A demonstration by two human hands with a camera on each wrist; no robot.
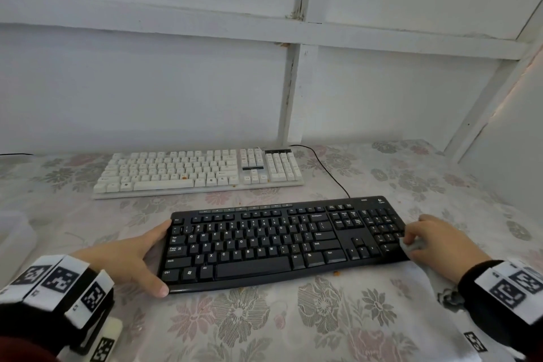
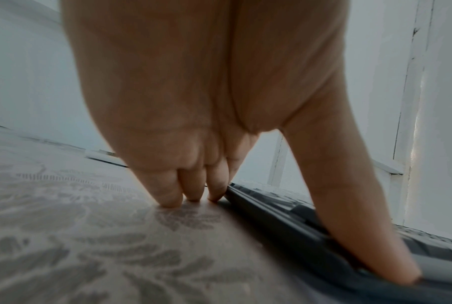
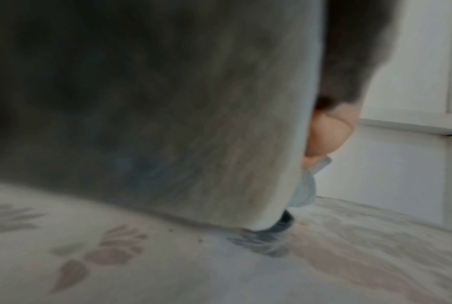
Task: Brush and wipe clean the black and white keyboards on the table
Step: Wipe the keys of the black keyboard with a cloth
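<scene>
The black keyboard (image 1: 282, 241) lies near me on the floral tablecloth (image 1: 264, 317). My left hand (image 1: 158, 257) braces its left end, thumb (image 2: 362, 216) straight along the front corner and fingertips (image 2: 170, 197) on the tablecloth beside the far corner. My right hand (image 1: 408, 241) pinches a pale cloth (image 1: 412, 245) against the number pad at the right end. The cloth (image 3: 193, 123) hangs blurred across most of the right wrist view, and only part of the hand (image 3: 328, 133) shows there. The white keyboard (image 1: 199, 170) sits further back with orange crumbs (image 1: 184, 176) on its keys.
An orange crumb (image 1: 336, 273) lies just in front of the black keyboard. A black cable (image 1: 326, 167) runs from the white keyboard's back right towards the black keyboard. A translucent box (image 1: 14, 238) stands at the left edge. White panelled walls close the back and right.
</scene>
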